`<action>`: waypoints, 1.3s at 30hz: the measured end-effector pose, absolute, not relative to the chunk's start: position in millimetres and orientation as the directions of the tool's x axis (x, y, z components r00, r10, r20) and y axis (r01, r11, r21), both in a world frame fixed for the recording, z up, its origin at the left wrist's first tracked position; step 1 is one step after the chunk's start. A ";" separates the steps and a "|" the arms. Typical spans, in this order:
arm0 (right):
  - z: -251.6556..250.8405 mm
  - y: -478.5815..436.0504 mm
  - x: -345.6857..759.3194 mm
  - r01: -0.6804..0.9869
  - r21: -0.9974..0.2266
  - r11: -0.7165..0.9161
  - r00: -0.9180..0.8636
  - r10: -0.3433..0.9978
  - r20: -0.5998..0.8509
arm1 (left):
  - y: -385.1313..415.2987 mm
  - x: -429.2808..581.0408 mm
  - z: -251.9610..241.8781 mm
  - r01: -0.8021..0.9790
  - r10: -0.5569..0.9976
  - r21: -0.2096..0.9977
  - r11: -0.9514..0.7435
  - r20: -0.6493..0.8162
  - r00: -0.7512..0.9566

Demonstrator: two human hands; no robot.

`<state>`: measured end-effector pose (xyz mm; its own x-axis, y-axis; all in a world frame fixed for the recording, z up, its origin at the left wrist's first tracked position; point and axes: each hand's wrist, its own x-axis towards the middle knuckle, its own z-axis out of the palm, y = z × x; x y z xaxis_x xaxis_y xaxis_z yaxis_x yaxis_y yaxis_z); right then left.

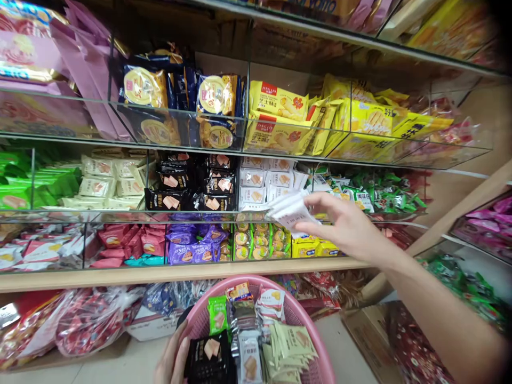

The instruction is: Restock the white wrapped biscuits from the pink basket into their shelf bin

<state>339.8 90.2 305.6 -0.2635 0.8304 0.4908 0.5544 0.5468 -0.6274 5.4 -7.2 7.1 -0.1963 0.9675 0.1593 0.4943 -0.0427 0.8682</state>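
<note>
My right hand [340, 221] pinches white snack packets [294, 213], slightly blurred, in front of the middle shelf. Just behind them, similar white packets [253, 184] sit stacked in their compartment. Below, my left hand [174, 354] is closed at the left side of a pink plastic basket [316, 328]; part of its grip is out of sight. Inside the basket lie a black packet [208, 356], a green packet [218, 314], a white packet [250, 356] and a bunch of cream-coloured packets [291, 349].
Clear dividers split the shelves; black packets [170, 198] lie left of the white ones, green-and-white packets [356, 196] to their right. Yellow packets [280, 120] fill the shelf above. A wooden shelf edge [132, 278] runs above the basket. Bagged goods [96, 320] and a cardboard box [366, 336] are below.
</note>
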 end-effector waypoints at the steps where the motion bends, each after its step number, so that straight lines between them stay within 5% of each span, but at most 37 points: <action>1: 289.2 76.2 340.2 0.466 -0.749 0.471 -0.214 0.881 0.422 | -5.7 6.0 12.3 0.501 0.974 0.865 0.008 0.106 -0.199; 3: 253.3 48.6 335.9 0.243 -0.947 0.210 -0.138 0.974 0.180 | -3.9 7.2 20.1 0.519 0.980 0.854 0.038 0.068 -0.185; 5: 216.9 23.2 324.7 0.042 -0.997 -0.057 -0.109 0.992 -0.062 | -4.1 8.3 23.9 0.530 0.984 0.847 0.030 0.068 -0.165; 8: 165.1 -7.0 298.1 -0.200 -0.935 -0.293 -0.083 0.956 -0.281 | -6.4 9.4 25.5 0.540 0.986 0.841 0.037 0.057 -0.156; 13: 84.4 -34.5 251.3 -0.425 -0.819 -0.387 0.000 0.904 -0.427 | -9.4 9.8 28.8 0.539 0.987 0.842 0.030 0.061 -0.150; 22: 30.7 -48.7 216.8 -0.206 -0.912 -0.354 0.277 0.873 -0.401 | -8.6 9.1 25.1 0.514 0.986 0.858 0.020 0.068 -0.151; 39: 33.8 -38.5 214.9 -0.229 -0.886 -0.403 0.272 0.848 -0.455 | -6.3 9.7 29.3 0.502 0.988 0.861 0.085 -0.006 -0.157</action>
<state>214.9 -38.5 33.8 0.2717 0.8479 -0.4553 -0.2288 -0.4026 -0.8863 9.7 -6.3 29.3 -0.1574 0.9875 -0.0061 0.5015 0.0852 0.8609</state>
